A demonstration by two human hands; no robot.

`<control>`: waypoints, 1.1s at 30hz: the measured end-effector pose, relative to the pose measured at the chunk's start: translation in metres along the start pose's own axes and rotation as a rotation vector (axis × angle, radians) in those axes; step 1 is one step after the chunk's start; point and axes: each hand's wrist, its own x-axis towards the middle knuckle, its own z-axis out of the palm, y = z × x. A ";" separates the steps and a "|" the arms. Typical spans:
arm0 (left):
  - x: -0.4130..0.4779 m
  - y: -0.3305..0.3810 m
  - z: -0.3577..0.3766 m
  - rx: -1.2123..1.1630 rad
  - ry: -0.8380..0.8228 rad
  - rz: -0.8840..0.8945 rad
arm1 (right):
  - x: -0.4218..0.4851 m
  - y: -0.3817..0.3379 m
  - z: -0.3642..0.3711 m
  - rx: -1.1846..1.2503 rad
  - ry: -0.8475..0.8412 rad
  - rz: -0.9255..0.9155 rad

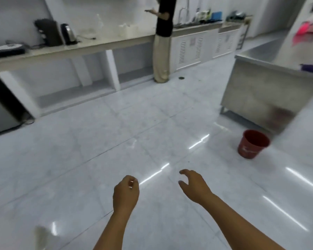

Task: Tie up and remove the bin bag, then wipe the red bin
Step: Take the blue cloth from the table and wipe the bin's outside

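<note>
The red bin (252,144) stands upright on the white tiled floor at the right, next to the foot of a steel counter. No bag shows at its rim or inside it. My left hand (126,193) hovers low in the middle with its fingers curled loosely and nothing visible in it. My right hand (193,184) is beside it, fingers spread, holding nothing. Both hands are well short of the bin, to its left and nearer to me. No bin bag or cloth is in sight.
A steel counter (260,91) stands at the right, above the bin. A long worktop (76,49) with a kettle and appliances runs along the far wall. A person (163,42) stands by it. A dark fridge edge (0,109) is at left.
</note>
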 end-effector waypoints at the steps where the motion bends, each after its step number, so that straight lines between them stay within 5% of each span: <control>1: -0.005 0.021 0.022 -0.015 -0.010 0.017 | -0.002 0.026 -0.020 0.025 0.017 0.020; 13: -0.049 0.196 0.243 -0.131 -0.198 0.015 | 0.007 0.255 -0.215 0.272 0.119 0.232; 22: 0.010 0.344 0.432 -0.034 -0.453 0.106 | 0.069 0.389 -0.324 0.365 0.216 0.373; 33: 0.129 0.511 0.651 -0.016 -0.521 0.093 | 0.232 0.539 -0.495 0.367 0.319 0.527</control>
